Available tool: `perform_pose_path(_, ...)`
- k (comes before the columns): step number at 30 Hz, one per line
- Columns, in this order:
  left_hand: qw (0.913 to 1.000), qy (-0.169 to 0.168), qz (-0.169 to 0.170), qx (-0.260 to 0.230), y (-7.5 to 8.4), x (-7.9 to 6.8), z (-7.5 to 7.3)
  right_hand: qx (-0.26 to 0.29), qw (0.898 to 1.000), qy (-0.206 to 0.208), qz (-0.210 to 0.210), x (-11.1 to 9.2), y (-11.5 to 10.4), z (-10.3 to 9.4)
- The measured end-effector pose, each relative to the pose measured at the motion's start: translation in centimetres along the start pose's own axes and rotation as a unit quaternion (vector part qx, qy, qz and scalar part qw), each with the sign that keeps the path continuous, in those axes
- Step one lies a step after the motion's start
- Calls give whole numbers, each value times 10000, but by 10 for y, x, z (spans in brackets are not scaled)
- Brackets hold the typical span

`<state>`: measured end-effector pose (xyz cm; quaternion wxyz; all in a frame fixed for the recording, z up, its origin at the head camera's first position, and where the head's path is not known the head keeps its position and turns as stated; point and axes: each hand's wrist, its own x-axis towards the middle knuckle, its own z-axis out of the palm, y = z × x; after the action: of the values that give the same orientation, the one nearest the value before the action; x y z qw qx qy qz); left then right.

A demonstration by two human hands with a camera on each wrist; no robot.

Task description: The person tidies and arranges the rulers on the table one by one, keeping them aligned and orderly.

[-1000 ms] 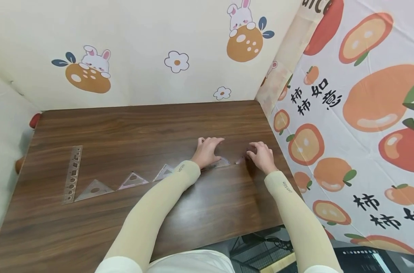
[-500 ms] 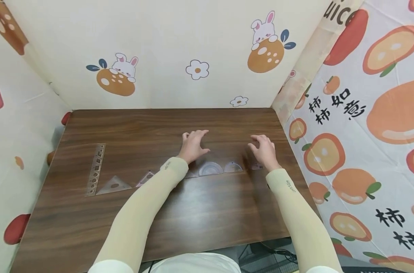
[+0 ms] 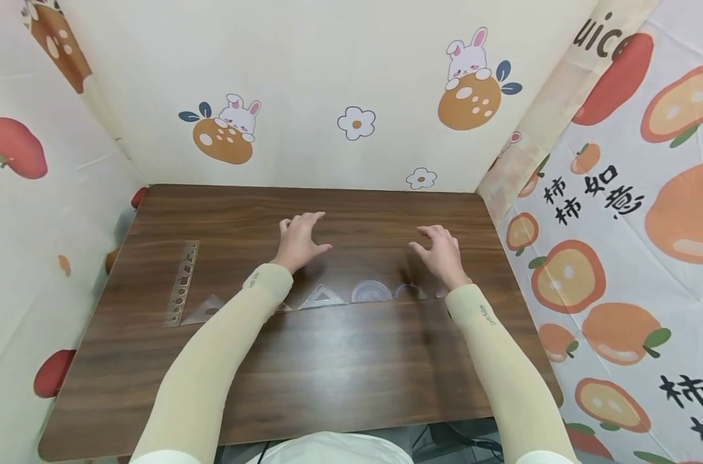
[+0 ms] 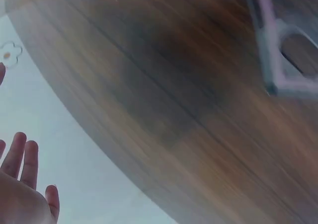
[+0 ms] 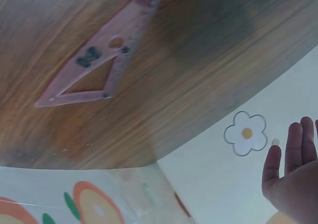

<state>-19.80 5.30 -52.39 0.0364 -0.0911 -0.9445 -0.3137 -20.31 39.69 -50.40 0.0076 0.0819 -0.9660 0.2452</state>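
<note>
My left hand hovers over the table with thumb and fingers spread, behind the row of clear drawing tools. Its sleeve partly covers one set square. To its right lie a triangular set square, a large protractor and a smaller protractor. My right hand is held above the row's right end, fingers loosely bent and holding nothing. Beneath it, in the right wrist view, lies a pinkish set square with a cutout. A blurred set square shows in the left wrist view.
A clear stencil ruler lies upright at the row's left end. The brown wooden table meets a patterned wall behind and a fruit-print cloth on the right. Cables hang below the front edge.
My left hand has moved left along the row, uncovering the protractors and a set square. The right hand stays near the right end. The head view has turned left.
</note>
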Motion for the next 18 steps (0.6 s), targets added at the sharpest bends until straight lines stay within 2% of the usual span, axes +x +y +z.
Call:
perform_pose_path(7,9997,66,-158,160,-16,-6,-24,57,10000,-31,-71,8,-9,3)
perform_pose_path(14,9985,220,-188,474,-28,-14,-34,-89,9999,88,-93,9,-12,4)
perform_pose_path(18,9961,267,-171,818,-31,-19,-39,-261,9995,138,-145,8,-15,4)
